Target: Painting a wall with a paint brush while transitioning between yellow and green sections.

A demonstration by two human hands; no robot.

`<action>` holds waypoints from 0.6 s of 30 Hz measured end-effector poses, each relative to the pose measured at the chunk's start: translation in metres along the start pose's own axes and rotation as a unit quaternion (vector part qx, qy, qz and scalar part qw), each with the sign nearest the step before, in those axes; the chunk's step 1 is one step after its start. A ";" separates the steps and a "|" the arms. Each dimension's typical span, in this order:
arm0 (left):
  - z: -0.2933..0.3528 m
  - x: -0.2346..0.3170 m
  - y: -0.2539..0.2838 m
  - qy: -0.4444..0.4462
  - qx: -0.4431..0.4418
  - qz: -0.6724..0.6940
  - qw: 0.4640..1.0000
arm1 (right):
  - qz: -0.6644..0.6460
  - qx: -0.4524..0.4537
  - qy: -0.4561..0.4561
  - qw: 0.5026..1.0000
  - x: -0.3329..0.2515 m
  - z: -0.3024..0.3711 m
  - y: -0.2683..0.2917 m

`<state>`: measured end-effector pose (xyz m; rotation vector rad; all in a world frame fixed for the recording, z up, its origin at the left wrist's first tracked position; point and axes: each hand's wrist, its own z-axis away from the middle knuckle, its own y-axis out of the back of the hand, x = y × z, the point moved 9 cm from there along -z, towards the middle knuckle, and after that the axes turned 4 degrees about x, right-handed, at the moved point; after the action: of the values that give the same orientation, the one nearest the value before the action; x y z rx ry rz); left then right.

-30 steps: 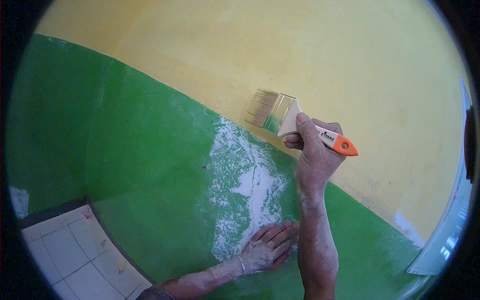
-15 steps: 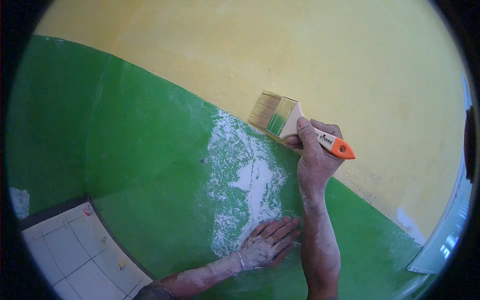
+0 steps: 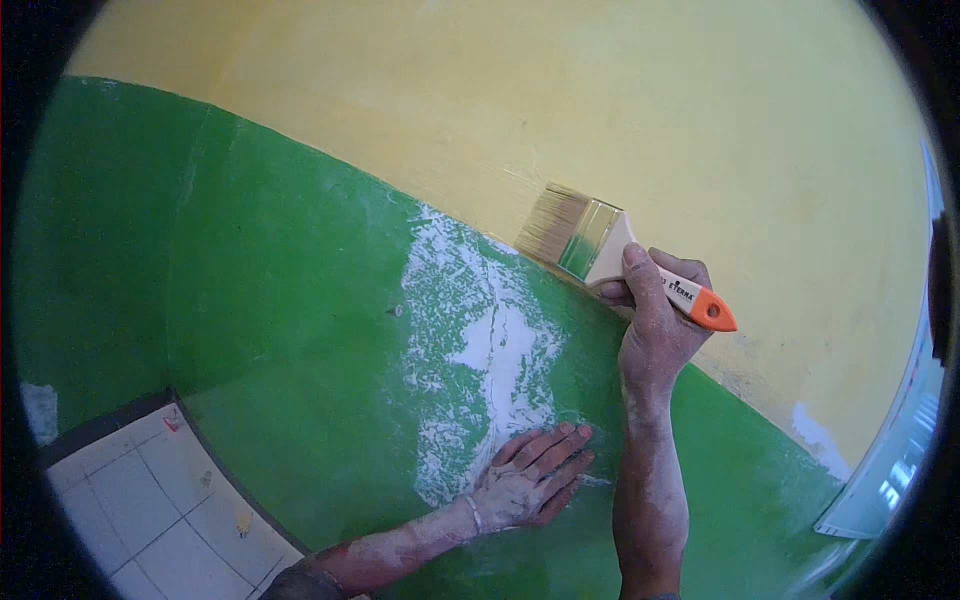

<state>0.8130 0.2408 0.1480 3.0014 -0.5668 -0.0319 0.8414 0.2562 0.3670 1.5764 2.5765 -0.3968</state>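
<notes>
A wide flat paintbrush [image 3: 603,250] with a pale wooden handle and an orange tip is gripped in my right hand [image 3: 660,318]. Its bristles rest against the yellow upper wall [image 3: 700,110], close above the line where yellow meets green. Fingers stretched out, my left hand [image 3: 530,478] lies flat on the green lower wall [image 3: 290,290]. A rough white patch [image 3: 497,350] with a thin crack through it runs from the colour line down to that hand. White dust coats both hands and forearms, and a band circles my left wrist.
White floor tiles [image 3: 150,500] with a dark skirting [image 3: 110,432] lie at the lower left, with small bits of debris on them. A smaller white patch [image 3: 818,440] marks the wall near a pale shiny panel [image 3: 890,470] at the right. Another bare spot [image 3: 40,412] shows far left.
My right hand has moved the paintbrush a little to the right along the yellow wall beside the colour line. My left hand stays flat in nearly the same place.
</notes>
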 end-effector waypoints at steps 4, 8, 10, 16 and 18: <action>0.001 0.002 -0.004 -0.011 -0.012 -0.001 1.000 | 0.002 0.006 0.001 1.000 0.000 -0.001 0.010; 0.003 0.000 0.000 -0.014 -0.010 -0.005 1.000 | -0.009 0.010 -0.001 1.000 -0.001 0.000 0.015; 0.000 0.002 0.000 -0.010 -0.007 -0.007 1.000 | 0.007 0.019 0.010 1.000 -0.007 -0.002 0.022; 0.002 -0.001 0.002 0.000 -0.005 -0.010 1.000 | 0.019 0.030 0.008 0.999 -0.006 -0.002 0.037; 0.002 0.000 0.002 -0.001 -0.006 -0.012 1.000 | 0.020 0.032 0.010 0.999 -0.007 -0.003 0.043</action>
<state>0.8126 0.2390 0.1466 2.9961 -0.5289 -0.0409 0.8826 0.2696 0.3637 1.6572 2.5672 -0.4678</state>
